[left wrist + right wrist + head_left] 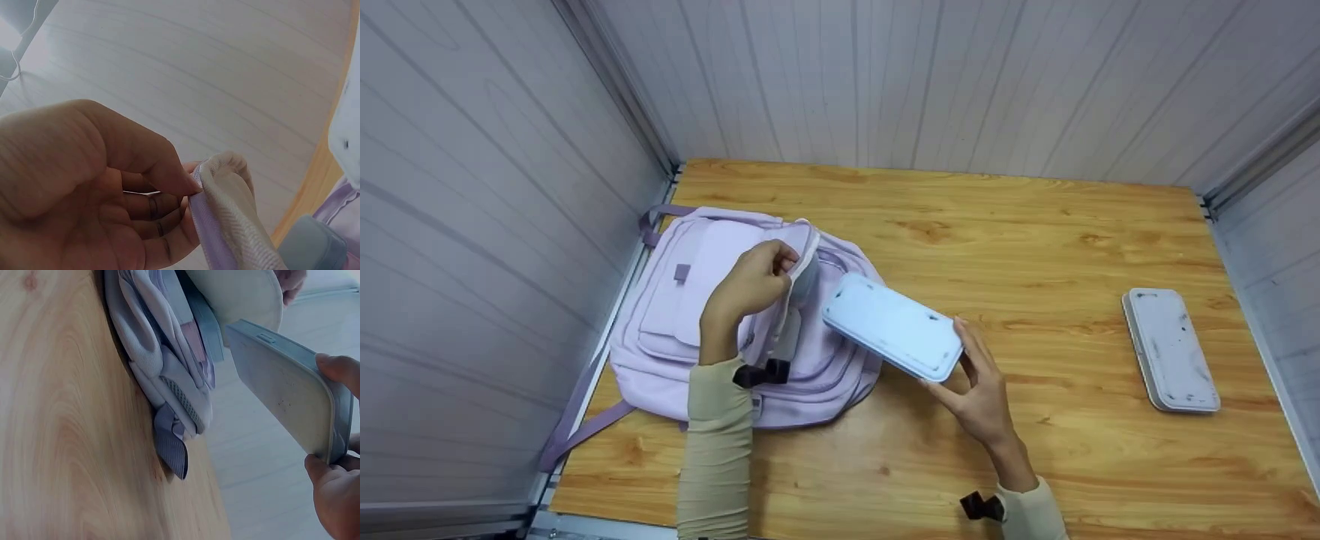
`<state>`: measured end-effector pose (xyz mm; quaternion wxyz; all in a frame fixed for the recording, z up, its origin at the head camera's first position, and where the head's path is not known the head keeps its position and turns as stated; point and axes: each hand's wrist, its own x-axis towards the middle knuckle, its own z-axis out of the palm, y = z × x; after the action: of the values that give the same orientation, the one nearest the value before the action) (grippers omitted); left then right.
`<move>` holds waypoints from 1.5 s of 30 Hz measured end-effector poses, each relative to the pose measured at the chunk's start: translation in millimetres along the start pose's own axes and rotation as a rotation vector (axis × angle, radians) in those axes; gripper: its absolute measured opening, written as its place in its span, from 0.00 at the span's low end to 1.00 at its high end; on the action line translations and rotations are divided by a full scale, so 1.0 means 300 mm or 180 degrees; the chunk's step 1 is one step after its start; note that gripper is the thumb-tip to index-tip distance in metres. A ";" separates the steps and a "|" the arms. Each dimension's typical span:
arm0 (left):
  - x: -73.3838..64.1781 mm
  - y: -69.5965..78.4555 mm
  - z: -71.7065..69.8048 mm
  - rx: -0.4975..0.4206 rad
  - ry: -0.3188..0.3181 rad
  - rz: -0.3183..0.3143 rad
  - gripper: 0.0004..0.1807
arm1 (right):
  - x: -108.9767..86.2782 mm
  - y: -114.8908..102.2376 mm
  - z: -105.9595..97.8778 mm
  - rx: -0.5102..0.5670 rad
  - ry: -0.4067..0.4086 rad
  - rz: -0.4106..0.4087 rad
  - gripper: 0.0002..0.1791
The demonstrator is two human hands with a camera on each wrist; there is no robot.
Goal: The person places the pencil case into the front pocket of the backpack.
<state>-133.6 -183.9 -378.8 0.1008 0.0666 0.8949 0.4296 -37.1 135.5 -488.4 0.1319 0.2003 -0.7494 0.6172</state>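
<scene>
A lilac backpack [660,390] lies on the table, its front pocket unzipped. My left hand [750,281] pinches the zipped edge of the pocket flap [225,211] between thumb and fingers and holds it up. Beside the opening, my right hand [984,401] grips a light blue pencil case [892,326] by its near right end, thumb on one side and fingers on the other. The case is tilted above the backpack's right side, its far end toward the pocket. Inside the pocket, a blue-grey box [205,318] shows partly, with the rest hidden by fabric.
At the right of the wooden table [1035,247] lies a whitish pencil case [1174,349] with dark scuffs. Pale panel walls [885,82] close in the back and both sides. A purple strap [585,435] hangs over the table's left edge.
</scene>
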 end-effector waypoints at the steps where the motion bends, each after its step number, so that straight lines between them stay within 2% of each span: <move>1: 0.000 0.000 0.000 0.0004 0.0000 -0.0003 0.18 | 0.001 -0.002 0.007 0.0015 -0.0032 0.0016 0.48; 7: 0.001 -0.002 0.003 0.0059 0.0030 0.0037 0.18 | 0.004 -0.019 0.048 0.0010 -0.0229 0.0049 0.48; 14: 0.002 -0.001 0.003 0.0058 0.0041 0.0059 0.17 | 0.006 -0.035 0.090 -0.0189 -0.0369 -0.0082 0.47; 20: -0.001 0.005 0.002 0.0068 0.0050 0.0063 0.17 | 0.012 -0.034 0.122 -0.0222 -0.0463 -0.0118 0.47; 24: 0.001 0.003 0.003 0.0095 0.0066 0.0065 0.17 | 0.017 -0.028 0.139 -0.0224 -0.0506 -0.0165 0.46; 29: 0.002 0.000 0.002 0.0118 0.0062 0.0058 0.17 | 0.027 -0.009 0.160 -0.0233 -0.0532 -0.0346 0.47; 32: 0.002 0.000 0.002 0.0106 0.0040 0.0049 0.17 | 0.025 0.035 0.175 -0.0273 -0.0553 -0.0373 0.47; 37: 0.001 0.002 0.002 0.0093 0.0049 0.0047 0.17 | 0.015 0.104 0.200 -0.0498 -0.0657 -0.0244 0.48; 42: 0.001 0.003 0.003 0.0089 0.0049 0.0058 0.17 | 0.024 0.117 0.216 -0.0692 -0.0789 -0.0170 0.48; 45: 0.001 0.001 0.002 0.0100 0.0056 0.0068 0.17 | 0.035 0.114 0.221 -0.0738 -0.0894 -0.0035 0.50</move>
<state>-133.9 -183.0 -378.9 0.0873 0.0741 0.9016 0.4170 -58.9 74.7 -527.2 0.0514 0.2720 -0.8255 0.4919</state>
